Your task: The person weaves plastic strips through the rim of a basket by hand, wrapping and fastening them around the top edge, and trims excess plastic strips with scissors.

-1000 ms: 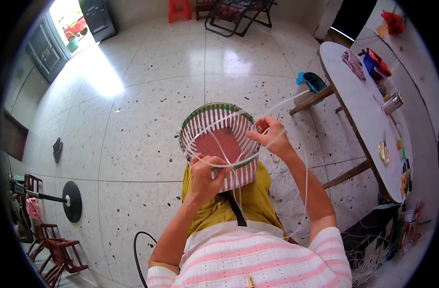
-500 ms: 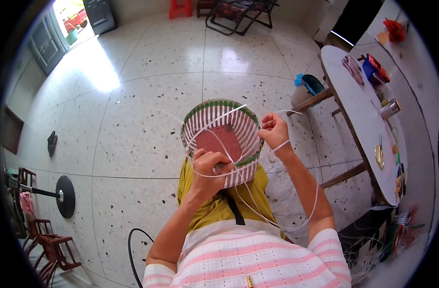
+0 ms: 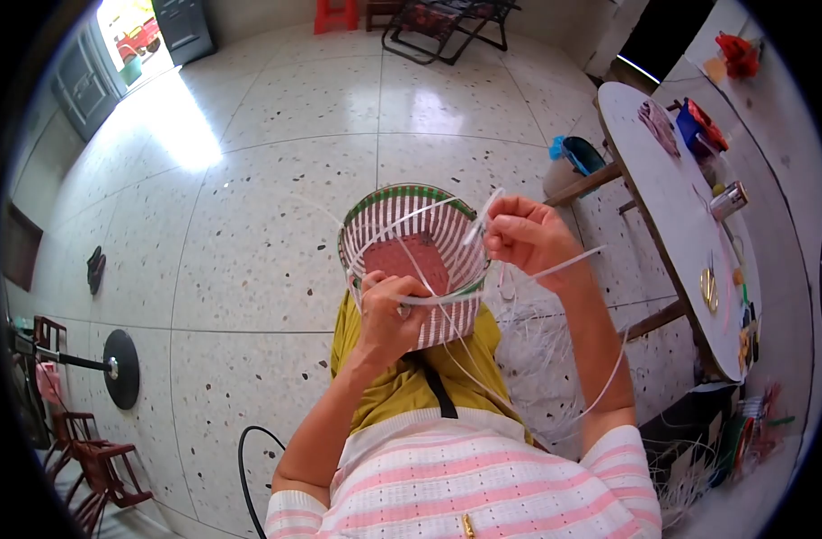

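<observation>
A woven basket [image 3: 462,328] with brown-and-white striped walls, a green-patterned rim and a reddish base rests on my lap, its mouth facing up. My left hand [image 3: 395,314] is closed on the near rim, its fingers curled over the edge. Beside the right rim, my right hand [image 3: 528,235] pinches a white plastic strip [image 3: 493,205], whose end sticks up past the fingers. Loose lengths of strip loop across the basket mouth and hang over my lap and right forearm. Part of the near rim is hidden under my left hand.
To the right stands a long table [image 3: 649,193] with scissors [image 3: 708,289], a can [image 3: 729,201] and small items. A bin [image 3: 573,166] is beside its leg. Tangled strip offcuts [image 3: 555,346] lie on the floor at right. Wooden chairs [image 3: 96,458] and a round black stand base [image 3: 121,368] are left.
My right hand has moved a little up and right, turning, with the strip in its fingers. The loose strips have shifted. My left hand stays at the near rim.
</observation>
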Tool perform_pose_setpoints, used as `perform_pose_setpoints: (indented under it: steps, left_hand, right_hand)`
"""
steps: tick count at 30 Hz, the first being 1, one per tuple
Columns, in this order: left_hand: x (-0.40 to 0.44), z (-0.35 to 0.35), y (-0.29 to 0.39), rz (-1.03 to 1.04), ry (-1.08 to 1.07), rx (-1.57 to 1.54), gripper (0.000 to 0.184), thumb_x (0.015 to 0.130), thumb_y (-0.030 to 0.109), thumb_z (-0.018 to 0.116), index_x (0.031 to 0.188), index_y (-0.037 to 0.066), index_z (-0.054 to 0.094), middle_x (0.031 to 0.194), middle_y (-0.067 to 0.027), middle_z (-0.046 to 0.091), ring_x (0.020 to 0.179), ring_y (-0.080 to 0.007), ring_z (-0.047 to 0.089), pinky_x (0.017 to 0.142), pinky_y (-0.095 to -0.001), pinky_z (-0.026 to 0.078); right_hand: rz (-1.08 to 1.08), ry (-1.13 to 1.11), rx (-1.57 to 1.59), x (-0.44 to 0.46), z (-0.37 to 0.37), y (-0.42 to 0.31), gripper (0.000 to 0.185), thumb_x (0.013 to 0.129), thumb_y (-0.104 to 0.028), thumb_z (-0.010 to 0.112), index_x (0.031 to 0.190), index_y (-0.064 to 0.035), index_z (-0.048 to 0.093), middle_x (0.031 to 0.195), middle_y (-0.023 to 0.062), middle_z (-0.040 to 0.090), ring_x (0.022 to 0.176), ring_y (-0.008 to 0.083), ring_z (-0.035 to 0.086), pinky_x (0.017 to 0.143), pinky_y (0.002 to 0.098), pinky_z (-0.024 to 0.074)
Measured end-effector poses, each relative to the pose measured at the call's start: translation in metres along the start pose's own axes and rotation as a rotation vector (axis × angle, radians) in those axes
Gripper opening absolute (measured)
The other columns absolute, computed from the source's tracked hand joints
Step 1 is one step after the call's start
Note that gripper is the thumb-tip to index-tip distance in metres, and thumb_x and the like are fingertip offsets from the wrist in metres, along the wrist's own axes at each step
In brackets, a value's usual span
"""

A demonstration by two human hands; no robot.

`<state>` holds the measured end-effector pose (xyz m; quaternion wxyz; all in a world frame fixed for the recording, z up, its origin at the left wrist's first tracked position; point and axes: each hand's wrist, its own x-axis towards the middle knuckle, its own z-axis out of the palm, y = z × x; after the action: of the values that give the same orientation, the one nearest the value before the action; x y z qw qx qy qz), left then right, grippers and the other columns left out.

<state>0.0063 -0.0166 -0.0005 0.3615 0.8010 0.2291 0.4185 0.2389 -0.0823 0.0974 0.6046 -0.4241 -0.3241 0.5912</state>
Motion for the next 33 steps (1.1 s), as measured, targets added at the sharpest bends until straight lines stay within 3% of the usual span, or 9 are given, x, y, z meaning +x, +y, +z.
perform_pose_setpoints:
  steps: [8, 14, 16, 19, 21, 23, 24, 28, 33]
  left_hand:
    - [-0.001, -0.004, 0.0, -0.04, -0.057, 0.039, 0.013, 0.074, 0.006, 0.078, 0.078, 0.007, 0.065, 0.073, -0.0031, 0.066, 0.069, -0.018, 0.06, 0.089, -0.0335, 0.034]
    - [0.001, -0.002, 0.0, -0.031, -0.061, 0.036, 0.013, 0.073, 0.007, 0.078, 0.077, 0.007, 0.065, 0.072, -0.0024, 0.066, 0.069, -0.0179, 0.059, 0.088, -0.034, 0.034]
    - [0.001, -0.002, -0.001, -0.024, -0.058, 0.034, 0.013, 0.073, 0.007, 0.078, 0.077, 0.007, 0.065, 0.071, -0.0023, 0.066, 0.069, -0.0177, 0.059, 0.088, -0.0339, 0.034]
    - [0.001, -0.002, -0.001, -0.019, -0.056, 0.036, 0.013, 0.073, 0.007, 0.078, 0.076, 0.007, 0.065, 0.071, -0.0022, 0.066, 0.069, -0.0172, 0.06, 0.087, -0.0336, 0.035]
    - [0.002, -0.002, 0.0, -0.021, -0.053, 0.043, 0.013, 0.073, 0.007, 0.078, 0.076, 0.007, 0.065, 0.072, -0.0022, 0.066, 0.069, -0.017, 0.06, 0.086, -0.0333, 0.035]
    - [0.001, -0.002, 0.0, -0.004, -0.021, -0.005, 0.013, 0.073, 0.004, 0.076, 0.076, 0.008, 0.064, 0.069, -0.0025, 0.063, 0.063, -0.0206, 0.056, 0.085, -0.0348, 0.036]
    - [0.0, -0.003, 0.0, -0.01, -0.019, -0.002, 0.013, 0.073, 0.004, 0.076, 0.076, 0.008, 0.064, 0.069, -0.0025, 0.063, 0.063, -0.0206, 0.056, 0.085, -0.0348, 0.036]
    - [-0.001, -0.005, -0.001, 0.001, -0.022, 0.005, 0.014, 0.072, 0.005, 0.077, 0.077, 0.008, 0.064, 0.07, -0.003, 0.064, 0.064, -0.0216, 0.056, 0.084, -0.0345, 0.036]
    - [0.002, -0.003, 0.0, -0.005, -0.037, 0.028, 0.015, 0.074, 0.007, 0.078, 0.077, 0.006, 0.063, 0.071, -0.0039, 0.064, 0.068, -0.0199, 0.059, 0.085, -0.0334, 0.035]
  right_hand:
    - [0.339, -0.179, -0.13, -0.011, -0.007, -0.035, 0.015, 0.091, -0.005, 0.066, 0.103, 0.0041, 0.064, 0.083, 0.0119, 0.068, 0.073, 0.0181, 0.069, 0.066, 0.0306, 0.0587]
    - [0.477, -0.131, -0.88, -0.002, 0.005, -0.045, 0.022, 0.081, -0.003, 0.072, 0.1, 0.0065, 0.065, 0.086, 0.0153, 0.07, 0.079, 0.0223, 0.07, 0.072, 0.0313, 0.0582]
    - [-0.193, -0.016, -1.863, 0.007, -0.003, -0.027, 0.019, 0.074, 0.002, 0.068, 0.091, 0.0075, 0.064, 0.085, 0.0227, 0.068, 0.079, 0.0318, 0.069, 0.073, 0.0345, 0.0574]
    - [-0.391, 0.252, -2.027, 0.014, 0.018, -0.01, 0.015, 0.071, 0.006, 0.062, 0.086, 0.0063, 0.063, 0.086, 0.0261, 0.066, 0.081, 0.0364, 0.067, 0.072, 0.0384, 0.0556]
    - [-0.505, 0.251, -1.967, 0.022, 0.019, -0.003, 0.011, 0.076, 0.004, 0.062, 0.087, 0.0048, 0.064, 0.086, 0.0228, 0.067, 0.08, 0.0329, 0.068, 0.07, 0.0394, 0.0544]
    - [-0.892, 0.208, -1.36, 0.024, 0.027, 0.001, 0.006, 0.082, 0.002, 0.064, 0.088, 0.0024, 0.064, 0.084, 0.0187, 0.068, 0.073, 0.0291, 0.067, 0.065, 0.0358, 0.0529]
    - [-0.811, 0.288, -1.136, 0.021, 0.03, 0.006, 0.006, 0.086, -0.004, 0.067, 0.088, 0.0013, 0.064, 0.075, 0.0139, 0.066, 0.062, 0.0221, 0.064, 0.057, 0.0307, 0.0499]
    - [-0.747, 0.391, -1.089, -0.012, 0.011, 0.019, 0.006, 0.088, -0.004, 0.067, 0.088, 0.0011, 0.063, 0.064, 0.0076, 0.061, 0.054, 0.0104, 0.058, 0.051, 0.0263, 0.0457]
    - [-0.5, 0.072, -1.142, -0.064, 0.005, 0.066, 0.013, 0.085, 0.002, 0.067, 0.098, 0.0009, 0.066, 0.087, 0.0141, 0.066, 0.072, 0.0215, 0.066, 0.062, 0.0305, 0.0527]
